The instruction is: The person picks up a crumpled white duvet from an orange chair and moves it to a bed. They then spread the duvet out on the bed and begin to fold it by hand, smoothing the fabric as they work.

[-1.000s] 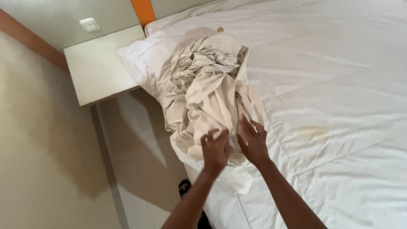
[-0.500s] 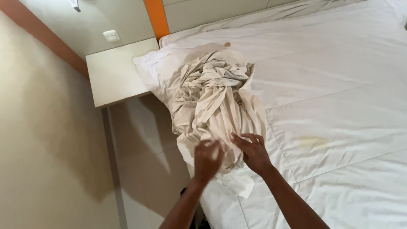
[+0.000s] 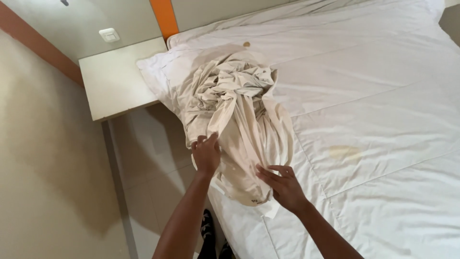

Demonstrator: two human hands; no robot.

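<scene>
The crumpled sheet (image 3: 237,115), judged soft and light, is pinched at its bed (image 3: 383,96)-edge side by the left hand (image 3: 206,154), while the right hand (image 3: 282,184) lies open on its lower end.

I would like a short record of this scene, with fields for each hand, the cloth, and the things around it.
left hand: left hand grips a fold of the crumpled sheet at its left edge
right hand: right hand lies with fingers spread on the sheet's lower end
sheet: off-white, bunched in a heap, its lower end hanging over the bed's edge
bed: white bed with a yellowish stain
pillow: white pillow partly under the heap
side table: white side table left of the bed
wall: a light switch and an orange strip
</scene>
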